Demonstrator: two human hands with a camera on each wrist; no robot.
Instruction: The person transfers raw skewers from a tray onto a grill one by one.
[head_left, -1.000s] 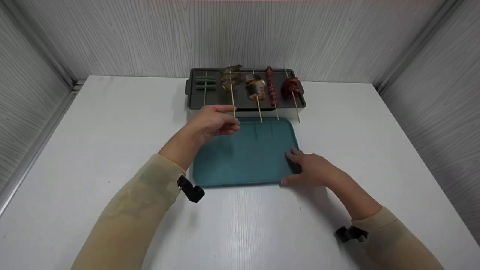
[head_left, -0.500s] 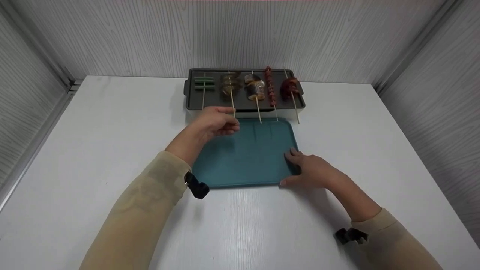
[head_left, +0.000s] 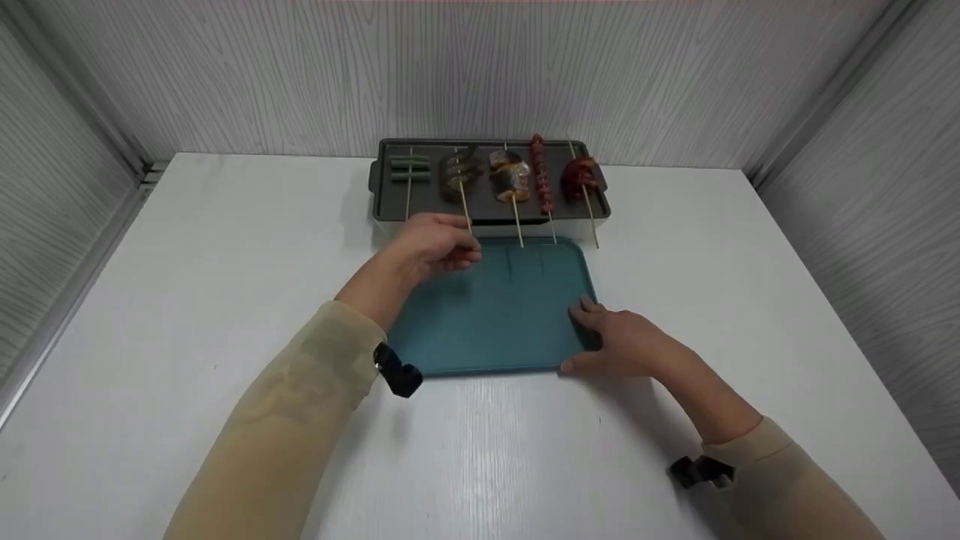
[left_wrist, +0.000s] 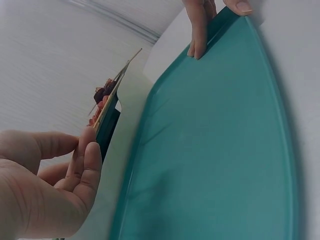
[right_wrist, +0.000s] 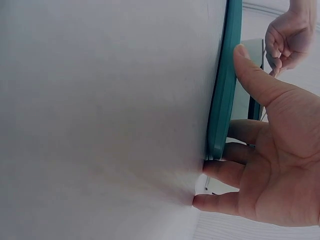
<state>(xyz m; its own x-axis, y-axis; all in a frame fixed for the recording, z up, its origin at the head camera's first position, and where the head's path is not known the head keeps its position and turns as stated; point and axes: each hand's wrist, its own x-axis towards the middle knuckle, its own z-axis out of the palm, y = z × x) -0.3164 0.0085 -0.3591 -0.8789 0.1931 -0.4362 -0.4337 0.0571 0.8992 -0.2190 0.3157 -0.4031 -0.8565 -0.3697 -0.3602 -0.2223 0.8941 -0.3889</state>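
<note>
In the head view my left hand pinches the stick of a brownish shrimp skewer between thumb and fingers. The skewer's food end lies over the dark grill plate. Left of it is a skewer of green vegetable pieces; to its right is a fish-like chunk skewer. My right hand rests at the near right corner of the teal tray. The right wrist view has its thumb against the tray's front rim, with the other fingers extended past the corner.
A thin red beaded skewer and a dark red chunky skewer lie further right on the grill, sticks overhanging its front edge. The tray sits just in front of the grill on a white table. Grey wood-grain panels enclose the back and sides.
The shrimp skewer's food end has come down and settled lower over the grill plate. My left forearm has shifted slightly right; the right hand has stayed at the tray corner.
</note>
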